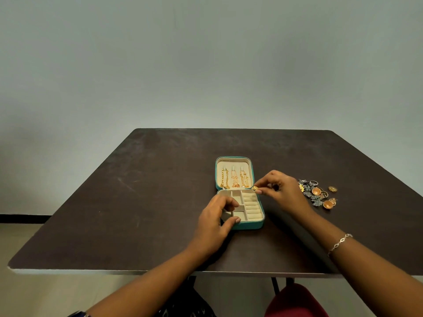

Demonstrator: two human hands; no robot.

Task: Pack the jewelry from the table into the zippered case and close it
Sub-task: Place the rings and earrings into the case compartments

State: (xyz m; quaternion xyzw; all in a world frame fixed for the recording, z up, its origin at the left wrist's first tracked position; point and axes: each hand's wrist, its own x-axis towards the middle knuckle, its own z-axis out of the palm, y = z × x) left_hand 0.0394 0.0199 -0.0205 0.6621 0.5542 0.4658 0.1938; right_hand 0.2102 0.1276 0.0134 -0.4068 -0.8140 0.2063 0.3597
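Note:
A teal zippered case (261, 221) lies open on the dark table (148, 191), its cream lid (233, 164) flat at the far side with three gold chains (234, 179) hung in it. The near half has small compartments and ring rolls (251, 208). My left hand (215, 223) grips the case's near left corner, thumb on the front rim. My right hand (278, 187) pinches a small gold ring (255, 187) over the case's far right corner. A heap of loose jewelry (317, 193) lies on the table just right of my right hand.
One gold ring (332, 188) lies apart at the right of the heap. A bracelet (340, 243) is on my right wrist. The table's near edge (137, 272) runs below my forearms, with a red seat (297, 300) under it. A grey wall stands behind the table.

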